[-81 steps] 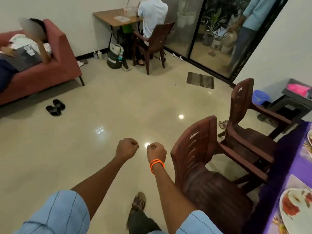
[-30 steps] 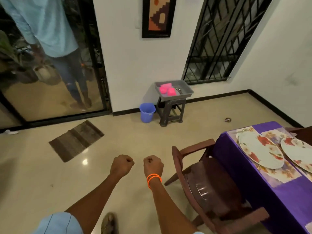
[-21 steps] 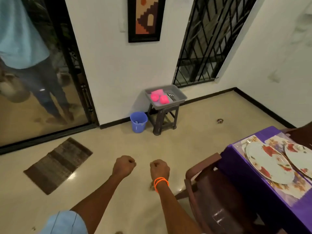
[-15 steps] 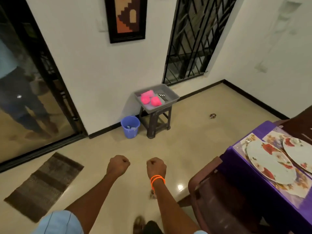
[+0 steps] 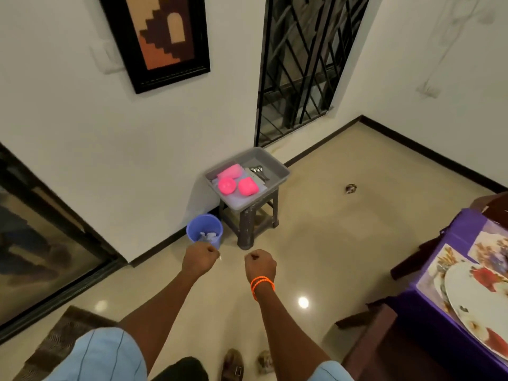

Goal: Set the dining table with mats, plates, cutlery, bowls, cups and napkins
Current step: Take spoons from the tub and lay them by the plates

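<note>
A grey tray [image 5: 277,167] sits on a dark stool [image 5: 248,218] against the wall ahead. In it lie pink bowls or cups [image 5: 227,185] and some metal cutlery [image 5: 257,171]. My left hand [image 5: 199,259] and my right hand [image 5: 259,265] are held out in front of me as fists, holding nothing, short of the stool. At the right edge stands the dining table under a purple cloth [image 5: 450,235], with floral mats [image 5: 489,246] and a floral plate [image 5: 475,301] on it.
A blue bucket [image 5: 204,229] stands on the floor left of the stool. Brown chairs [image 5: 371,350] are at the table's near side. A doormat [image 5: 68,328] lies at the lower left by a glass sliding door [image 5: 41,243]. A small object [image 5: 350,188] lies on the floor.
I have turned from the living area and walked toward the stool with the tray, which now looks closer. Both fists have stayed clenched in front of me.
</note>
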